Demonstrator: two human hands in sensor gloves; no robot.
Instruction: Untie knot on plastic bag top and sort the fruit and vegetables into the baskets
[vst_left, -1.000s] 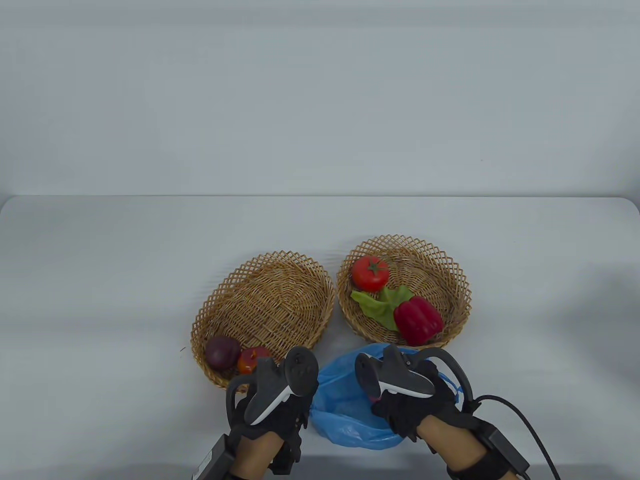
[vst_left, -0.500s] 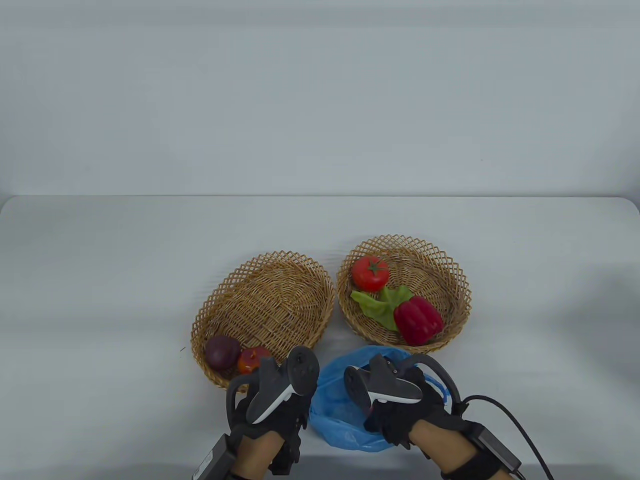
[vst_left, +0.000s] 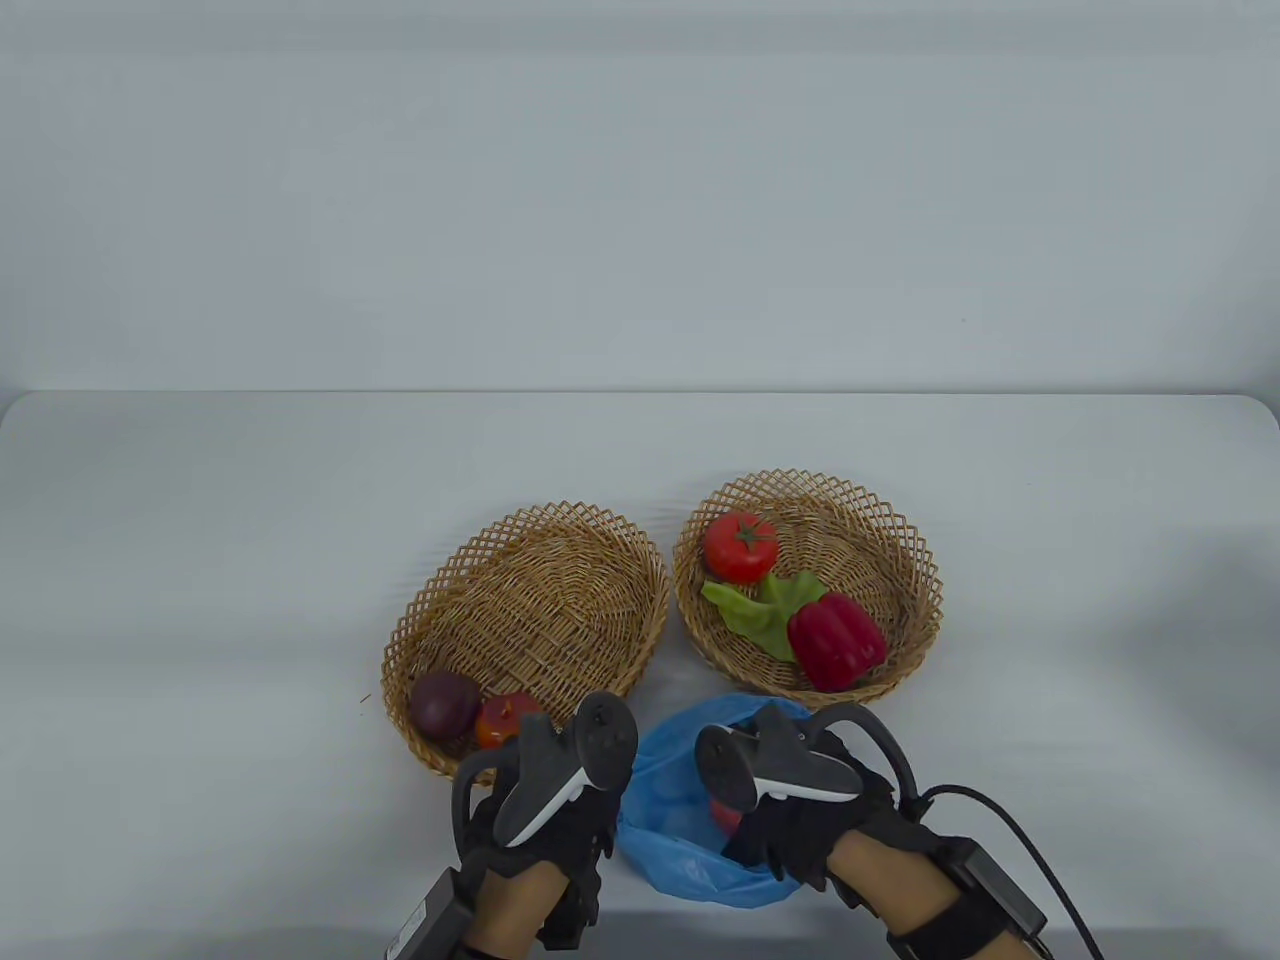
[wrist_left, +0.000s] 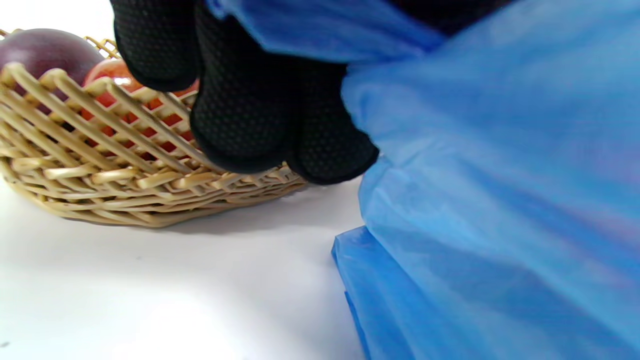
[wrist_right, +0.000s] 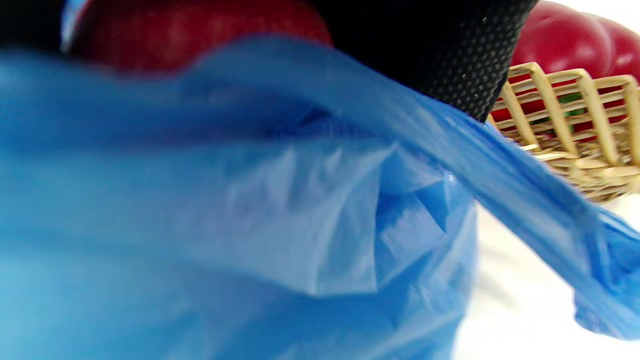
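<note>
A blue plastic bag (vst_left: 672, 800) lies open at the table's front edge, between my two hands. My left hand (vst_left: 560, 835) grips the bag's left rim; in the left wrist view its curled fingers (wrist_left: 270, 115) hold blue plastic (wrist_left: 475, 175). My right hand (vst_left: 800, 830) is down in the bag's mouth and holds a red round fruit (vst_left: 725, 812), which shows against the glove (wrist_right: 440, 50) as a red mass (wrist_right: 200, 30). The left basket (vst_left: 540, 560) holds a purple fruit (vst_left: 445, 703) and a red-orange fruit (vst_left: 505, 718). The right basket (vst_left: 900, 560) holds a tomato (vst_left: 740, 547), a lettuce leaf (vst_left: 760, 612) and a red pepper (vst_left: 835, 640).
Both baskets stand side by side just behind the bag, almost touching it. The left basket's rim (wrist_left: 100, 165) is right beside my left fingers. A black cable (vst_left: 1030, 830) trails from my right wrist to the right. The white table (vst_left: 200, 600) spreads wide to left, right and back.
My right hand has shifted a little within the bag's mouth and risen slightly, and a red fruit now shows under it. The left hand has stayed put on the rim.
</note>
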